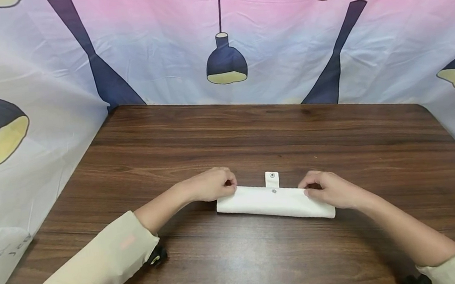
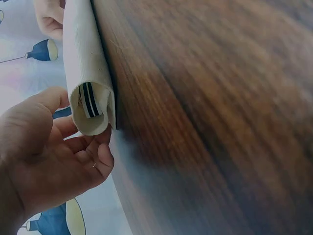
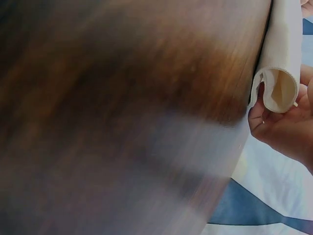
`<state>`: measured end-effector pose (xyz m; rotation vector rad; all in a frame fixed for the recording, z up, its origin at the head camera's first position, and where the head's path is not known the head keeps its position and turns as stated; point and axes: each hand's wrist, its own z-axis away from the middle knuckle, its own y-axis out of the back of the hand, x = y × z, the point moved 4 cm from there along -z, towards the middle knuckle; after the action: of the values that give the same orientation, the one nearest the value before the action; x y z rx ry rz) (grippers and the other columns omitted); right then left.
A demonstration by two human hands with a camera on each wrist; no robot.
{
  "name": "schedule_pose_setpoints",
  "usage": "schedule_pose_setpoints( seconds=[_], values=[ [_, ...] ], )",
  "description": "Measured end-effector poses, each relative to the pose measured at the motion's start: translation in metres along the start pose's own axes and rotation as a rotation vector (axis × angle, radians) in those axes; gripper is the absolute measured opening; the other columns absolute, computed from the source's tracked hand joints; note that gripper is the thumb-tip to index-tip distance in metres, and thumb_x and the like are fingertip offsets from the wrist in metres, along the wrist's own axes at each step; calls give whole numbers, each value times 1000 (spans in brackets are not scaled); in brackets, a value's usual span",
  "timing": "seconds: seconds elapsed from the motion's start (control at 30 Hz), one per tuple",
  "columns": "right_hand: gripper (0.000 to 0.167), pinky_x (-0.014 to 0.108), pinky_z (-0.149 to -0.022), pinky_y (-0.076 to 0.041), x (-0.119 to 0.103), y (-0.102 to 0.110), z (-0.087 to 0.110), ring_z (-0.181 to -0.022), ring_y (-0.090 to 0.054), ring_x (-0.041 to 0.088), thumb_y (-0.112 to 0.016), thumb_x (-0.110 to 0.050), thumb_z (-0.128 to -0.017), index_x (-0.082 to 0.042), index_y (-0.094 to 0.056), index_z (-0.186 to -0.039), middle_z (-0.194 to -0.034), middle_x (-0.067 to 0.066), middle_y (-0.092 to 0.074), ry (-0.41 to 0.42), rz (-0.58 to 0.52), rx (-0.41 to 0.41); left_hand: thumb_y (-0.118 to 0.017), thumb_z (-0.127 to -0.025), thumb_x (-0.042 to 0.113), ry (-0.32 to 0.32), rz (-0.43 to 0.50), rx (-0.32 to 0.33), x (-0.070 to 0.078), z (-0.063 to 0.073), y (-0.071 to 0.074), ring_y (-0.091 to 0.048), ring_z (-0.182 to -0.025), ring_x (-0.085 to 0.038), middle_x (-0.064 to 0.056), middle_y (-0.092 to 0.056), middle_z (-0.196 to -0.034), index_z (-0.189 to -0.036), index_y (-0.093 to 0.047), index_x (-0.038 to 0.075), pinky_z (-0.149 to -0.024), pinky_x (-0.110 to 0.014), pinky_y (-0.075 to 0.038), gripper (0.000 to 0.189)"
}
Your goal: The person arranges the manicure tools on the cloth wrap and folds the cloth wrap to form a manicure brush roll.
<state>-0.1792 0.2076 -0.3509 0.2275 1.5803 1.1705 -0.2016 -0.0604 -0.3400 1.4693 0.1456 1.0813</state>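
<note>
A white rolled-up case lies crosswise on the wooden table. From its far edge a short strap with a metal snap sticks out, and a second snap sits just below it on the roll. My left hand pinches the far edge near the left end. Toward the right end, my right hand holds the same edge between thumb and fingers. Through the roll's left end in the left wrist view, a dark-and-white striped piece shows inside. In the right wrist view the other end of the roll shows folded layers.
The brown wooden table spreads around the case on all sides. Behind it and at the sides hangs a cloth backdrop printed with lamps. Dark wrist devices sit near the cuffs of both light sleeves.
</note>
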Motion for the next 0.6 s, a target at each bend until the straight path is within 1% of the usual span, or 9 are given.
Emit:
schedule_pose_setpoints(
  seconds=[0.1,0.23,0.33,0.43,0.5,0.6],
  values=[
    [11,27,-66,-41,0,-1,-1,-79,-49,16,-58,-1,-86,-10,-61,-93,-88,-1,-54,0,-28,0,-49,-92,14,9,-33,6,0,0,-1,-46,-80,-12,2,-52,-90,-88,-61,10,-73,-28,-39,14],
    [13,26,-58,-39,1,-4,-3,-72,-48,16,-60,0,-85,-10,-53,-89,-81,2,-49,-34,-61,-28,-48,-93,14,16,-45,-3,1,-1,-2,-45,-77,-11,2,-51,-87,-87,-59,11,-71,-27,-38,13],
    [14,26,-57,-39,-1,-6,-4,-71,-47,16,-60,1,-84,-10,-53,-87,-82,2,-48,-43,-43,-28,-48,-94,14,12,-41,-9,0,-1,-3,-44,-74,-11,2,-50,-85,-86,-58,12,-68,-26,-38,13],
    [14,26,-57,-40,-1,-7,-5,-71,-47,16,-61,1,-83,-10,-54,-85,-82,2,-49,-44,-27,-19,-48,-94,14,11,-44,-5,0,-2,-4,-44,-74,-11,2,-49,-84,-85,-58,12,-68,-26,-38,13],
    [14,26,-58,-39,-1,-7,-5,-70,-47,16,-61,2,-82,-11,-55,-84,-80,1,-49,-51,-19,-16,-50,-92,13,4,-70,20,2,-3,-3,-45,-77,-12,2,-50,-85,-86,-58,11,-69,-28,-38,10],
    [14,26,-58,-39,-1,-7,-5,-69,-48,15,-61,2,-81,-11,-55,-83,-77,0,-50,-54,-7,-11,-55,-87,7,-51,-154,103,12,-4,-2,-49,-83,-15,1,-54,-88,-89,-62,9,-76,-31,-41,7]
  ],
)
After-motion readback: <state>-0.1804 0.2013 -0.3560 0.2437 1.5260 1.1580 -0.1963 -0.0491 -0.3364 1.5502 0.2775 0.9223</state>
